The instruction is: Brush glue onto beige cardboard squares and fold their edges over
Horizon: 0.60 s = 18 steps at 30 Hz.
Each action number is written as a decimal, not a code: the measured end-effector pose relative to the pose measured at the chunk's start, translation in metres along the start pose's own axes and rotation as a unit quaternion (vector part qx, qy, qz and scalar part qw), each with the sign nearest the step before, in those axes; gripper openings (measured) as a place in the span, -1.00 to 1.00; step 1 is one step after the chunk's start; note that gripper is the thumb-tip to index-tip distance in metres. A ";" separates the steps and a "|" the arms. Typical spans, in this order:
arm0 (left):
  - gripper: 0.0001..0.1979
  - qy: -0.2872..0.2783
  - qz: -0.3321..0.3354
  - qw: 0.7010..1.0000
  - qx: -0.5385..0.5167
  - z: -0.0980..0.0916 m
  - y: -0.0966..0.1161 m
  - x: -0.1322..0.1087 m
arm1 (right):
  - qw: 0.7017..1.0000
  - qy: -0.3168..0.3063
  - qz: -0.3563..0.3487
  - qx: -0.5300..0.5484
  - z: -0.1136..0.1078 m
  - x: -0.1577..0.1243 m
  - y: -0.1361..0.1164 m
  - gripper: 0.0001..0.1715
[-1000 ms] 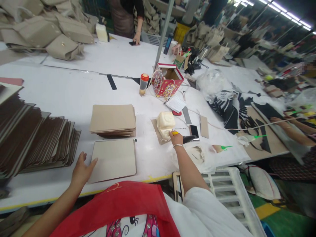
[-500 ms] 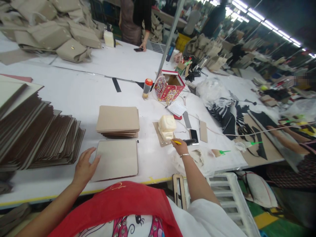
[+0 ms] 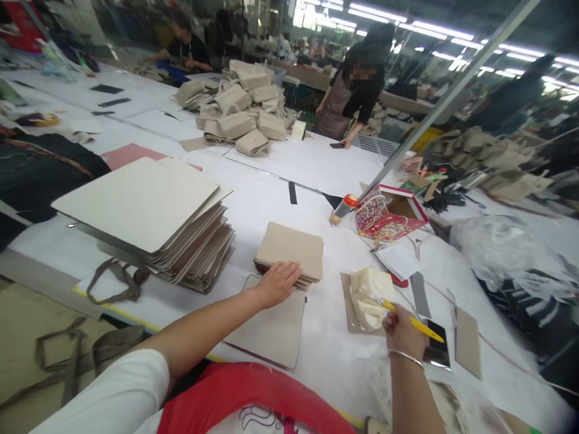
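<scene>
My left hand [image 3: 277, 282] rests with fingers together on the near edge of a small stack of tan boards [image 3: 289, 252], above a single pale board [image 3: 274, 328] lying flat at the table's front. My right hand [image 3: 400, 328] is closed round a yellow-handled brush [image 3: 414, 322], its tip at a cream plastic pot [image 3: 368, 295] that stands on a brown card. A silver bangle circles my right wrist.
A tall fanned pile of pale boards [image 3: 149, 217] lies left. A red patterned box [image 3: 384, 217], a red-capped bottle [image 3: 342, 209], a phone [image 3: 436, 349] and card strips [image 3: 467, 340] lie right. Beige bags [image 3: 239, 114] are heaped beyond. A person [image 3: 348, 96] stands at the far table.
My left hand moved up from the single board's left edge onto the tan stack. My right hand drew the brush back from the pot. The view swung left and up.
</scene>
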<state>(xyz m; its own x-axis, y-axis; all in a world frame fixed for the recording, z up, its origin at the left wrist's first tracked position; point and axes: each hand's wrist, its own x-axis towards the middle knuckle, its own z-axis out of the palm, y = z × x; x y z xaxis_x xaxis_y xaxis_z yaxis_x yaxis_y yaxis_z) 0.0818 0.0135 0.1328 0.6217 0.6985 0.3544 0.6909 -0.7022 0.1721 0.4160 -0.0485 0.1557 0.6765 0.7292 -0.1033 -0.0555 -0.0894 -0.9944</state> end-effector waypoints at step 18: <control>-0.50 -0.097 -0.052 0.993 0.046 0.024 -0.009 0.004 | 0.903 -0.383 -0.040 -0.190 0.304 -0.022 -0.025 -0.76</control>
<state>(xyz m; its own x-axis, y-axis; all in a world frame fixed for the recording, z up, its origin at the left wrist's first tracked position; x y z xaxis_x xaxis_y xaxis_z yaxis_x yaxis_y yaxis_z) 0.0866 0.0261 0.1110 0.5984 0.7862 0.1540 0.7804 -0.6155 0.1099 0.1795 0.1443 0.1769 -0.0481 0.9861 -0.1590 0.3249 -0.1351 -0.9360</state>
